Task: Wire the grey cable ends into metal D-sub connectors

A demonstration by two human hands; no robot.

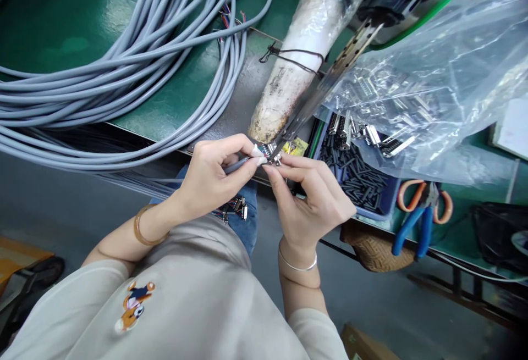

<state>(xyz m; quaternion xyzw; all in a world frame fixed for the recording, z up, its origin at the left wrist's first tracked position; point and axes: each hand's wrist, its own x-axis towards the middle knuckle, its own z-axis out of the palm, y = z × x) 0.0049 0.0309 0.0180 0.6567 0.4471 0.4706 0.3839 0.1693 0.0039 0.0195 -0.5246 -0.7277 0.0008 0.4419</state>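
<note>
My left hand (pixel 214 170) is closed in a pinch around a grey cable (pixel 236 166) near its stripped end; thin coloured wires show there. White coverings sit on the thumb and index fingertips. Facing it, my right hand (pixel 311 195) pinches a small metal multi-pin connector (pixel 273 156) between thumb and fingers, its far side partly hidden. The wire ends meet the connector, though whether they are joined I cannot tell. From the upper right, a long dark rod with a perforated metal sleeve (pixel 350 55), apparently a soldering iron, slants down with its tip at the connector.
Grey cables (pixel 165 63) lie coiled at left. Behind my hands is a white wrapped tube (pixel 295 60). To the right are a blue bin (pixel 390 206) of short black tubes, a clear bag (pixel 466 68) with connectors, and blue-handled pliers (pixel 424 228). Wired connectors (pixel 237 207) hang by my lap.
</note>
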